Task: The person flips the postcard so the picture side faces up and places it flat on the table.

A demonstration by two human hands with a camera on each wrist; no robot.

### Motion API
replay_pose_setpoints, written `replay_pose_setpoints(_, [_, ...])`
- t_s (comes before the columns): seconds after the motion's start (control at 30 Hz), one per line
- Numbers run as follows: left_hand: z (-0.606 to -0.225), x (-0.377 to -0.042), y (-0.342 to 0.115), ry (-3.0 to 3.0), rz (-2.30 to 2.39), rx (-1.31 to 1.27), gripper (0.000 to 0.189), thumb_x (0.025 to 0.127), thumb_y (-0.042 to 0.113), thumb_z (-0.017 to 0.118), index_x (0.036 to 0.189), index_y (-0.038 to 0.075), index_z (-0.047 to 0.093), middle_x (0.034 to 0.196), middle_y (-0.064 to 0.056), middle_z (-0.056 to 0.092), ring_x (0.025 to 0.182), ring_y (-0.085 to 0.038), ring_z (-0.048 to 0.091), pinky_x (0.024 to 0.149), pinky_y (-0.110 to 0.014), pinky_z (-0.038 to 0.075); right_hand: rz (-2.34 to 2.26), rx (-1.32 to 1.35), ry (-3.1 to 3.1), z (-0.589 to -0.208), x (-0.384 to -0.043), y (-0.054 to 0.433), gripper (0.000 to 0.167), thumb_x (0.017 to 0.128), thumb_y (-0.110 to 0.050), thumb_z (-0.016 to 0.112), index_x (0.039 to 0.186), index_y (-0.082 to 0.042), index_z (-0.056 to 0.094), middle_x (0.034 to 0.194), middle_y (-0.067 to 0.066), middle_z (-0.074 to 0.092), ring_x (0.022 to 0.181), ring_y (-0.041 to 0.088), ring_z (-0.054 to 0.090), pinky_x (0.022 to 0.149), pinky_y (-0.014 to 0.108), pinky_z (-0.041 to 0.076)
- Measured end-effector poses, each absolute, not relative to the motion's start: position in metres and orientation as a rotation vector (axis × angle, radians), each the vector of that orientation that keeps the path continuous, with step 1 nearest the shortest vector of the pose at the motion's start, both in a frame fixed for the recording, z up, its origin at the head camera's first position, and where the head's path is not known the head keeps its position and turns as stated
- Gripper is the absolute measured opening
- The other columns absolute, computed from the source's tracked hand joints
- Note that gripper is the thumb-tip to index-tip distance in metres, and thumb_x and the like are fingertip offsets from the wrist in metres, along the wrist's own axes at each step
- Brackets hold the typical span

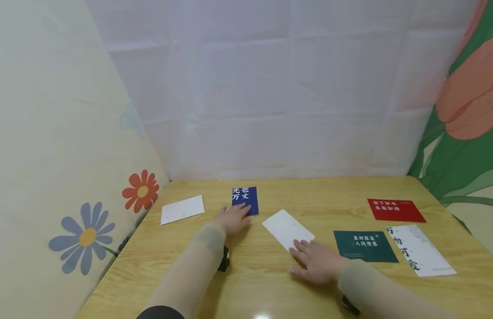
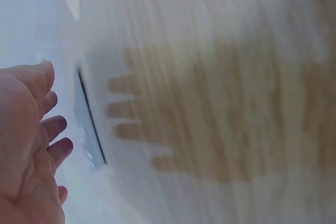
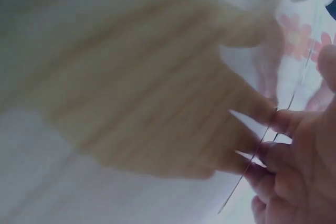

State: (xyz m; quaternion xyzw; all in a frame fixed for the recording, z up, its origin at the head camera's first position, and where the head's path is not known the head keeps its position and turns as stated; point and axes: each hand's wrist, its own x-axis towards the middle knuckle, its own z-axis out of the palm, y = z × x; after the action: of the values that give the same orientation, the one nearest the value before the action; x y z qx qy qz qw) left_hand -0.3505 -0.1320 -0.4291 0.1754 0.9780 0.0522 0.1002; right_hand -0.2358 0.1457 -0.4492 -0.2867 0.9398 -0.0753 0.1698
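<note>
My left hand [image 1: 232, 219] reaches to a dark blue card [image 1: 252, 198] with white characters at the back of the table. Its fingers are extended over the card's near edge; in the left wrist view they look relaxed, and contact is unclear. My right hand [image 1: 320, 263] has its fingertips on the near right corner of a blank-looking white card [image 1: 284, 226], which lies at a slant in the middle. In the right wrist view, the fingers [image 3: 266, 183] meet the card's edge. The palm is raised off the table.
Another white card [image 1: 182, 209] lies at the far left. On the right lie a dark green card [image 1: 364, 254], a red card [image 1: 406, 213] and a white card with black characters [image 1: 428, 252]. A pale cloth [image 1: 270, 88] hangs behind the wooden table [image 1: 262, 279].
</note>
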Motion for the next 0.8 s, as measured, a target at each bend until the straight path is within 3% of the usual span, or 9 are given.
replay_pose_setpoints(0.3, [-0.421,-0.331,-0.111,2.854,0.213,0.759,0.050,0.101,0.038,0.044,0.146,0.016,0.042,0.151,-0.006,0.037,0.140,-0.027,0.030,0.111,-0.059,0.017,-0.257,-0.926,2.623,-0.447,-0.220,0.161,0.066,0.096,-0.063,0.033,0.148,-0.023,0.040,0.156,-0.001,0.027,0.143,0.026,0.025,0.114,0.048,0.021])
replay_pose_setpoints(0.5, [-0.428,-0.317,-0.097,2.822,0.165,0.861,0.049,0.096,0.039,0.055,0.141,0.019,0.049,0.144,-0.003,0.045,0.135,-0.024,0.038,0.110,-0.053,0.025,-0.289,-0.976,2.595,-0.445,-0.217,0.167,0.061,0.097,-0.062,0.033,0.146,-0.027,0.041,0.156,-0.007,0.027,0.143,0.024,0.024,0.113,0.048,0.021])
replay_pose_setpoints(0.8, [-0.427,-0.296,-0.091,2.776,0.225,0.741,0.057,0.081,0.040,0.074,0.132,0.020,0.058,0.140,-0.005,0.049,0.127,-0.026,0.045,0.106,-0.045,0.035,-0.380,-1.031,2.516,-0.445,-0.222,0.174,0.050,0.099,-0.056,0.034,0.141,-0.033,0.048,0.152,-0.012,0.034,0.142,0.022,0.028,0.112,0.053,0.022])
